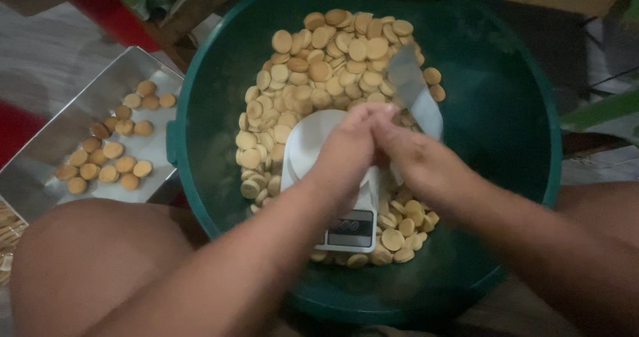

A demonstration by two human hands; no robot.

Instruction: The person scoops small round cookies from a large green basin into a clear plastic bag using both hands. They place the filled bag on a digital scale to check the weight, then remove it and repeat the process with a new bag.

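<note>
Clear plastic bag (411,87) is pinched at its mouth by both hands: the left hand (346,152) and right hand (416,161) meet fingertip to fingertip above the white kitchen scale (313,141), forearms converging from below. The scale sits among round biscuits (326,57) in a green basin (506,111).

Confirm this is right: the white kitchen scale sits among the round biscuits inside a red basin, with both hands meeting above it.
Not right. The head view shows the basin is green. The white kitchen scale does sit among the round biscuits, with the left hand and right hand meeting above it.
</note>
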